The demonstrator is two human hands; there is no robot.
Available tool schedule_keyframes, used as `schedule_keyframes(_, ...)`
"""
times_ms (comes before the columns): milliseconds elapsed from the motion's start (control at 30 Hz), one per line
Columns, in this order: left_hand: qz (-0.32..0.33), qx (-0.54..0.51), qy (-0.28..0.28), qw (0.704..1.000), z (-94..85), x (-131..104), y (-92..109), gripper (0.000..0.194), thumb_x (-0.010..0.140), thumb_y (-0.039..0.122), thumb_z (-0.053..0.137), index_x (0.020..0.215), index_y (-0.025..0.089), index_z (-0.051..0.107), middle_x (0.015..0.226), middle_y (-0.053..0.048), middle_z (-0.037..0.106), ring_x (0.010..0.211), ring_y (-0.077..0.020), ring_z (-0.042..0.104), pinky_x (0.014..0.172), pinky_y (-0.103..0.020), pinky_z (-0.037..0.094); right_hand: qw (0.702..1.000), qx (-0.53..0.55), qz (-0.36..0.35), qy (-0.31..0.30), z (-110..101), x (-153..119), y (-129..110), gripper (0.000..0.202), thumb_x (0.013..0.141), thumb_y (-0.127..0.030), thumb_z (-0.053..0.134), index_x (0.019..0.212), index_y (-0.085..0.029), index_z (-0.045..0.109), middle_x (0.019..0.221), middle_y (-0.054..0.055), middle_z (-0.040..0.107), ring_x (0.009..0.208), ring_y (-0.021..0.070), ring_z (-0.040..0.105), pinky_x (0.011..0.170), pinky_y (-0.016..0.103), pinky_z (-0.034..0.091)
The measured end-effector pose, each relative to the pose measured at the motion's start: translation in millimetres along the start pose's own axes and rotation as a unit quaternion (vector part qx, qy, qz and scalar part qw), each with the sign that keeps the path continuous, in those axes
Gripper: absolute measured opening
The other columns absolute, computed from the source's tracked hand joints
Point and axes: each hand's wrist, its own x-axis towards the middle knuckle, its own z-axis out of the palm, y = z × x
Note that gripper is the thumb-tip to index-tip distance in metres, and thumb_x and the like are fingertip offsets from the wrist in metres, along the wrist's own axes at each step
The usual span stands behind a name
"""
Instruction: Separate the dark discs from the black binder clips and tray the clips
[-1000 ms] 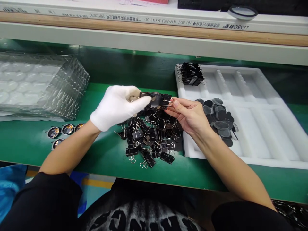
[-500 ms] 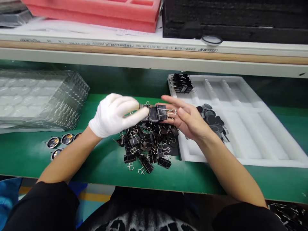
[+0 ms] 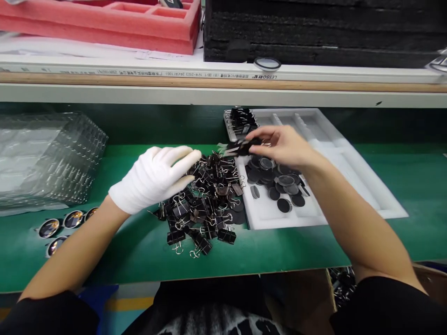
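My left hand (image 3: 155, 179), in a white glove, hovers at the left side of a heap of black binder clips (image 3: 200, 207). Its thumb and fingers are apart, and I see nothing between them. Bare and blurred by motion, my right hand (image 3: 284, 146) pinches black binder clips (image 3: 240, 147) above the near-left part of a white foam tray (image 3: 333, 186). How many clips it holds is unclear. Just beyond them, a packed row of binder clips (image 3: 240, 118) fills the tray's far-left compartment. Dark round discs (image 3: 274, 181) lie scattered in the tray below my right hand.
Stacked clear plastic trays (image 3: 45, 158) stand at the left. Several round lenses (image 3: 49, 228) lie near my left forearm. Overhead, a shelf (image 3: 139, 93) carries pink foam (image 3: 157, 28), black foam (image 3: 314, 32) and a round filter (image 3: 267, 63). A box of clips (image 3: 342, 284) sits below the bench edge.
My right hand has turned and moved toward the tray's packed row with clips in its fingers. My left hand has let go of the clips and drawn back. The view has shifted right.
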Motion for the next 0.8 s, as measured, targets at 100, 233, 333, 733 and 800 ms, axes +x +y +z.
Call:
schedule_keyframes(100, 0.003, 0.005, -0.029, 1.000, -0.2, -1.5, -3.2, 0.039, 0.106, 0.038, 0.053, 0.141, 0.026, 0.066, 0.132, -0.015, 0.074, 0.094, -0.0310, 0.075, 0.076, -0.043, 0.053, 0.995, -0.025, 0.006, 0.096, -43.8, 35.3, 38.4, 0.054, 0.066, -0.029, 0.095, 0.117, -0.022, 0.080, 0.116, 0.009, 0.082, 0.113, 0.0304, 0.073, 0.109, 0.051, 0.058)
schedule_keyframes(233, 0.021, 0.003, -0.057, 0.998, 1.5, -1.4, -4.8, 0.035, 0.109, 0.040, 0.048, 0.131, 0.025, 0.070, 0.133, -0.011, 0.075, 0.087, -0.0272, 0.075, 0.073, -0.041, 0.051, 0.989, -0.117, 0.002, 0.096, -63.1, 69.8, 84.8, 0.039, 0.073, -0.027, 0.086, 0.111, -0.020, 0.080, 0.124, 0.013, 0.080, 0.119, 0.0314, 0.071, 0.108, 0.049, 0.057)
schedule_keyframes(333, 0.024, 0.001, -0.055, 0.998, 0.5, -2.6, -6.2, 0.034, 0.109, 0.042, 0.047, 0.128, 0.026, 0.071, 0.132, -0.009, 0.076, 0.088, -0.0259, 0.075, 0.074, -0.040, 0.050, 0.983, -0.172, -0.003, 0.067, -56.7, 77.0, 97.2, 0.032, 0.077, -0.030, 0.082, 0.108, -0.021, 0.081, 0.125, 0.013, 0.080, 0.118, 0.0331, 0.071, 0.104, 0.051, 0.057)
schedule_keyframes(733, 0.022, 0.002, -0.080, 0.997, -5.2, -3.3, -11.6, 0.040, 0.110, 0.045, 0.042, 0.128, 0.025, 0.071, 0.130, -0.009, 0.076, 0.086, -0.0274, 0.074, 0.073, -0.044, 0.053, 0.919, -0.381, -0.064, 0.081, -46.4, 75.4, 97.6, 0.038, 0.087, -0.031, 0.081, 0.122, -0.018, 0.079, 0.128, 0.019, 0.074, 0.128, 0.0373, 0.064, 0.115, 0.053, 0.048)
schedule_keyframes(800, 0.003, -0.003, -0.070, 0.998, -15.4, -10.6, -15.3, 0.041, 0.109, 0.048, 0.041, 0.127, 0.026, 0.071, 0.130, -0.009, 0.076, 0.092, -0.0301, 0.075, 0.076, -0.047, 0.055, 0.908, -0.407, -0.034, 0.090, -52.9, 69.3, 85.4, 0.044, 0.086, -0.030, 0.082, 0.127, -0.018, 0.076, 0.123, 0.017, 0.075, 0.117, 0.0347, 0.068, 0.106, 0.051, 0.052)
